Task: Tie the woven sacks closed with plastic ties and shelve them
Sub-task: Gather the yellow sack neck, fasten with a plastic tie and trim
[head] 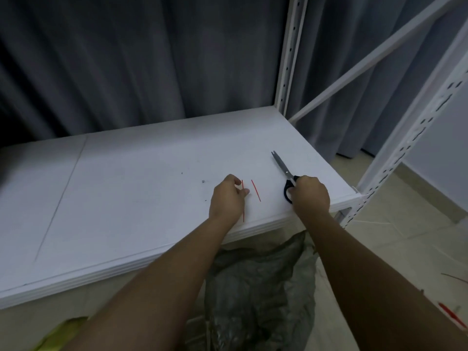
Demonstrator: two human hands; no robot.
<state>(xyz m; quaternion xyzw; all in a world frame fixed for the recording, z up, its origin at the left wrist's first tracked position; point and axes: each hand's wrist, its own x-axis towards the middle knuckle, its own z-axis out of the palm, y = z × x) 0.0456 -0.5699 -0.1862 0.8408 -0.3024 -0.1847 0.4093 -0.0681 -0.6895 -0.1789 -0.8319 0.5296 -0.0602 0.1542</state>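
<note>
We log: left hand (226,197) pinching one red tie (243,198); second tie (256,190) just beside; right hand (311,193) gripping scissors (285,173) on shelf (126,186).

- Two hands over the white shelf board: a left hand (226,196) and a right hand (310,193).
- Two red plastic ties on the board: one (242,196) at the left hand's fingertips, the other (256,190) lying just beside it.
- One pair of scissors (285,173), black handles, blades barely parted.
- One shelf board (131,188), white.
- Three slotted white uprights in sight: one at the back (288,54), two at the right, the nearer one (415,138) most plainly.
- One grey sack (255,282) down on the floor below the board.
- More red strips at the lower right edge (452,317); too blurred to count.
</note>
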